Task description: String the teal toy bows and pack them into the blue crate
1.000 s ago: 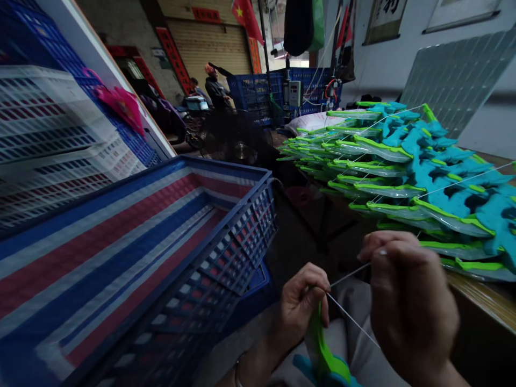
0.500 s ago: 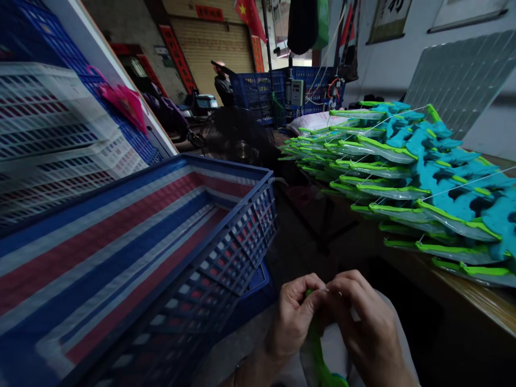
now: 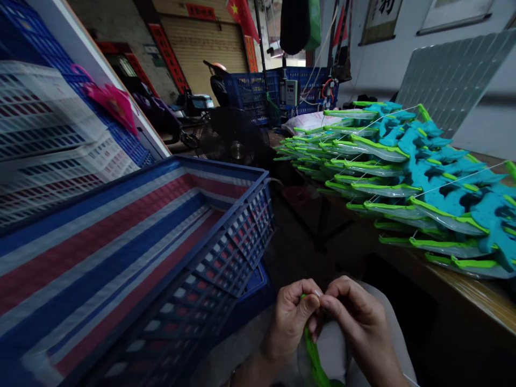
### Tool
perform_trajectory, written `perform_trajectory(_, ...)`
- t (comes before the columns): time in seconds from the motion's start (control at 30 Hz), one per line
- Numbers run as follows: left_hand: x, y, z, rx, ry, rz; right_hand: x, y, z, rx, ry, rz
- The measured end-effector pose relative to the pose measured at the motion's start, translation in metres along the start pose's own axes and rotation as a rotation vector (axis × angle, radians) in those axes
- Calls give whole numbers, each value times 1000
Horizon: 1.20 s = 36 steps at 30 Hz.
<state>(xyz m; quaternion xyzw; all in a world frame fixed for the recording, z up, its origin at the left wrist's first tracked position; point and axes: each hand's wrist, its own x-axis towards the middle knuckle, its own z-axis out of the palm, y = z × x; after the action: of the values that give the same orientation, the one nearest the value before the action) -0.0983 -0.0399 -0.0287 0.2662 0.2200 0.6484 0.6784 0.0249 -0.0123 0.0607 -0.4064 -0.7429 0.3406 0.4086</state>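
Green strip (image 3: pixel 315 361), lower centre of frame: top end pinched between thumb and fingers of left hand (image 3: pixel 289 318). Right hand (image 3: pixel 360 318), just beside: thumb and forefinger pressed together, contents too small to tell. Apparent step: fingertip work at strip's end; calls next for steady left pinch.

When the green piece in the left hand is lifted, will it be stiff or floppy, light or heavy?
The green piece is probably fairly stiff: similar pieces on the table jut out without visible drooping. It is likely light, since it looks narrow and the left hand seems only to pinch its upper end.
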Motion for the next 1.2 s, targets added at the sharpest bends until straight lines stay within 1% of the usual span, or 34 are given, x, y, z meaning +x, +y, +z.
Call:
perform_trajectory(0.13,-2,-2,0,-21,41,-68,-1,0,1,-152,-12,-166)
perform_trajectory(0.27,-1,5,2,-6,49,-119,-5,2,4,-242,-10,-324)
perform_trajectory(0.37,-1,12,4,40,51,-120,-7,0,7,-301,15,-379)
perform_trajectory(0.47,-3,16,3,145,96,-80,-9,-5,6,-307,-30,-372)
perform_trajectory(0.53,-5,16,2,154,109,-109,-11,-8,3,-285,-83,-340)
perform_trajectory(0.6,-6,15,1,141,101,-152,-12,-10,0,-263,-110,-280)
perform_trajectory(0.67,-7,13,-1,155,85,-157,-12,-12,-2,-266,-97,-239)
perform_trajectory(0.73,-7,12,-1,162,76,-155,-10,-13,-3,-275,-82,-240)
perform_trajectory(0.8,-6,12,-1,132,59,-157,-7,-14,-2,-263,-99,-259)
perform_trajectory(0.9,-4,12,1,63,44,-158,-4,-14,0,-254,-128,-250)
perform_trajectory(1.03,-2,11,2,28,97,-175,-4,-10,0,-294,-111,-245)
perform_trajectory(1.13,-1,9,1,74,130,-192,-5,-6,-1,-282,-96,-243)
perform_trajectory(1.2,-1,8,0,101,127,-208,-5,-4,-2,-273,-80,-236)
